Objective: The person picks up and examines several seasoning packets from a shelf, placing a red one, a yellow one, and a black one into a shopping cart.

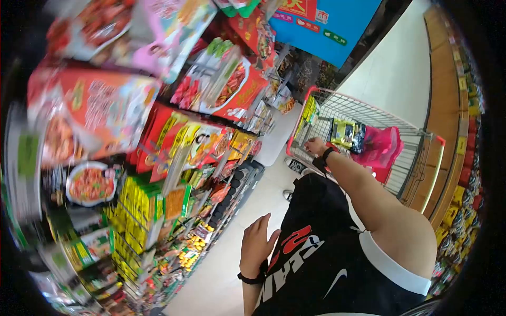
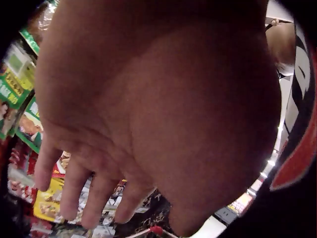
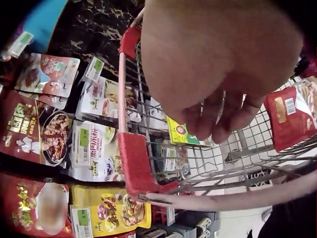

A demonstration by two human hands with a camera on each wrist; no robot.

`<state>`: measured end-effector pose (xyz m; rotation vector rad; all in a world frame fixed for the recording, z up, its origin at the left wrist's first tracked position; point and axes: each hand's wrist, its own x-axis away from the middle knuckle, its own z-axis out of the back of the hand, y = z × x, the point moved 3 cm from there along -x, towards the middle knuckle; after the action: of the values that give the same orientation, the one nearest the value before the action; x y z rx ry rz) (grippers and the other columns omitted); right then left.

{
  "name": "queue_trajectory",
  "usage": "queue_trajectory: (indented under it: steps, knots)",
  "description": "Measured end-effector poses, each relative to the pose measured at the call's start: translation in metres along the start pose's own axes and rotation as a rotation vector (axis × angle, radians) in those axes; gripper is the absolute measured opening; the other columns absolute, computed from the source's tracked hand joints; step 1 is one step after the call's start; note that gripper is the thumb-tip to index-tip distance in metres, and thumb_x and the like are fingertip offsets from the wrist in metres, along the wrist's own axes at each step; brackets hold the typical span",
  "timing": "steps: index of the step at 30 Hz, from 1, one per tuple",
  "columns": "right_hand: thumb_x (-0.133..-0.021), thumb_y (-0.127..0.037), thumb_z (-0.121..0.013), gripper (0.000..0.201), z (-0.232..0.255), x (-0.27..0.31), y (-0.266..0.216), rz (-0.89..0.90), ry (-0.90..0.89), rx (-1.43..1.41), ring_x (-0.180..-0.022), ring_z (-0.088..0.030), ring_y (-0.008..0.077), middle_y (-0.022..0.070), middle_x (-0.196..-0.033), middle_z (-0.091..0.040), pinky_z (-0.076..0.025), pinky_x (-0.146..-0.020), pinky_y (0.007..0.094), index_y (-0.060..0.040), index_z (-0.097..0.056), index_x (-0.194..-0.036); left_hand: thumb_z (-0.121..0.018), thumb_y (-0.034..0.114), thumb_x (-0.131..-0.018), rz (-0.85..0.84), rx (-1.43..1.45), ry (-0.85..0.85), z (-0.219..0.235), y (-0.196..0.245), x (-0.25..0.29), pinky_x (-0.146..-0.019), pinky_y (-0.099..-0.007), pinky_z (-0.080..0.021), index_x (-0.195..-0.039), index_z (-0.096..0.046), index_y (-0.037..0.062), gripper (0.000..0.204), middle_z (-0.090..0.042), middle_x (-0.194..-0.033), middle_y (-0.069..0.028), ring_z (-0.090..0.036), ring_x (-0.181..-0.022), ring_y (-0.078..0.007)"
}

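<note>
My right hand (image 1: 315, 146) is over the inside of the shopping cart (image 1: 363, 100), near its red-cornered end. Its fingers (image 3: 218, 124) hang loosely curled, with nothing held between them. Just beyond them a yellow-and-green packet (image 3: 177, 133) leans at the cart's end wall. A gold-and-black packet (image 1: 342, 132) and a bright pink bag (image 1: 379, 145) lie farther along the basket. The right wrist view also shows a red food pouch (image 3: 285, 121) in the cart. My left hand (image 1: 258, 245) hovers before my body, fingers extended and palm bare.
Shelves of hanging food pouches (image 1: 95, 113) line the left side, with yellow-green packets (image 1: 137, 205) lower down. A blue sign (image 1: 327, 26) stands beyond the cart. Along the right runs a wooden-fronted shelf (image 1: 448, 68) with packaged goods. Pale floor (image 1: 211, 284) lies between.
</note>
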<state>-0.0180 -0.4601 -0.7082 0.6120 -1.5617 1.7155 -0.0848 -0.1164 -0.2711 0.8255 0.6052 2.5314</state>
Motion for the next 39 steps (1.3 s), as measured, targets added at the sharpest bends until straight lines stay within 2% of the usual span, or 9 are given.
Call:
queue_trajectory:
  steps: [2, 5, 8, 9, 16, 20, 24, 31, 39]
  knots:
    - [-0.095, -0.026, -0.063, 0.026, -0.012, -0.042, 0.025, -0.015, 0.016, -0.126, -0.071, -0.069, 0.0247, 0.0114, -0.082, -0.07, -0.053, -0.059, 0.0377, -0.0018, -0.071, -0.095, -0.066, 0.032, -0.095, 0.006, 0.009, 0.002, 0.015, 0.015, -0.016, -0.101, -0.0443, -0.045, -0.137, -0.053, 0.0035, 0.052, -0.062, -0.13, -0.0188, -0.059, -0.118, -0.0363]
    - [-0.095, -0.037, -0.063, 0.041, -0.029, -0.077, 0.01, 0.326, 0.089, 0.895, -0.094, -0.07, 0.0395, 0.0229, -0.096, -0.073, -0.055, -0.086, 0.0467, 0.0037, -0.071, -0.1, -0.068, 0.029, -0.094, 0.063, 0.058, -0.058, 0.018, 0.021, -0.031, -0.101, -0.0439, -0.045, -0.137, -0.054, 0.0033, 0.052, -0.063, -0.129, -0.019, -0.059, -0.118, -0.0367]
    - [-0.093, -0.043, -0.063, 0.05, -0.03, -0.068, -0.018, -0.056, 0.177, 0.541, -0.112, -0.063, 0.0444, 0.0285, -0.115, -0.068, -0.051, -0.097, 0.0497, 0.003, -0.067, -0.114, -0.069, 0.028, -0.093, 0.085, 0.034, -0.114, 0.008, 0.019, -0.037, -0.101, -0.0438, -0.045, -0.137, -0.055, 0.0039, 0.052, -0.063, -0.128, -0.0186, -0.06, -0.118, -0.0367]
    - [-0.092, -0.041, -0.065, 0.053, -0.019, -0.024, -0.068, -0.183, 0.196, 0.431, -0.117, -0.062, 0.0428, 0.0285, -0.124, -0.065, -0.05, -0.1, 0.0485, 0.0019, -0.063, -0.122, -0.069, 0.028, -0.094, 0.1, 0.031, -0.129, 0.006, 0.022, -0.039, -0.101, -0.0438, -0.045, -0.137, -0.055, 0.0041, 0.052, -0.063, -0.129, -0.0185, -0.059, -0.118, -0.0365]
    - [-0.087, -0.028, -0.07, 0.041, -0.035, -0.09, -0.03, -0.086, 0.109, 0.612, -0.11, -0.066, 0.0394, 0.0247, -0.121, -0.067, -0.055, -0.092, 0.0432, 0.0017, -0.065, -0.115, -0.069, 0.023, -0.095, 0.145, 0.065, -0.146, 0.011, 0.038, -0.051, -0.101, -0.0443, -0.046, -0.14, -0.05, 0.0067, 0.052, -0.06, -0.132, -0.0191, -0.058, -0.12, -0.0371]
    - [-0.083, -0.041, -0.074, 0.041, -0.038, -0.12, 0.014, 0.077, 0.343, 0.538, -0.087, -0.071, 0.0389, 0.0233, -0.09, -0.072, -0.056, -0.076, 0.0466, -0.0024, -0.074, -0.094, -0.067, 0.029, -0.095, 0.153, 0.024, -0.141, 0.016, 0.033, -0.056, -0.102, -0.0442, -0.044, -0.136, -0.054, 0.0024, 0.051, -0.062, -0.129, -0.0185, -0.059, -0.119, -0.0357]
    - [-0.085, -0.043, -0.074, 0.044, -0.011, -0.059, -0.034, 0.035, 0.301, 0.403, -0.087, -0.07, 0.0395, 0.0247, -0.089, -0.071, -0.055, -0.077, 0.0466, -0.0001, -0.073, -0.093, -0.067, 0.026, -0.095, 0.08, 0.007, -0.156, 0.017, 0.03, -0.064, -0.102, -0.0451, -0.044, -0.139, -0.051, 0.0038, 0.052, -0.06, -0.13, -0.0204, -0.057, -0.12, -0.0367]
    - [-0.095, -0.035, -0.065, 0.038, -0.003, -0.032, -0.035, 0.065, 0.302, 0.333, -0.095, -0.069, 0.0406, 0.0256, -0.095, -0.071, -0.054, -0.083, 0.0468, 0.0016, -0.071, -0.104, -0.066, 0.03, -0.095, -0.021, -0.001, -0.121, 0.013, 0.02, -0.055, -0.102, -0.0444, -0.044, -0.138, -0.053, 0.0039, 0.052, -0.061, -0.13, -0.0187, -0.058, -0.12, -0.0361]
    - [-0.084, -0.03, -0.064, 0.034, 0.016, 0.027, -0.043, 0.163, 0.588, 0.026, -0.085, -0.07, 0.0422, 0.0259, -0.082, -0.07, -0.054, -0.077, 0.0489, 0.0028, -0.071, -0.089, -0.066, 0.03, -0.095, -0.188, -0.031, -0.075, 0.004, -0.012, -0.014, -0.103, -0.0451, -0.045, -0.137, -0.053, 0.0051, 0.05, -0.06, -0.131, -0.0194, -0.057, -0.121, -0.0389]
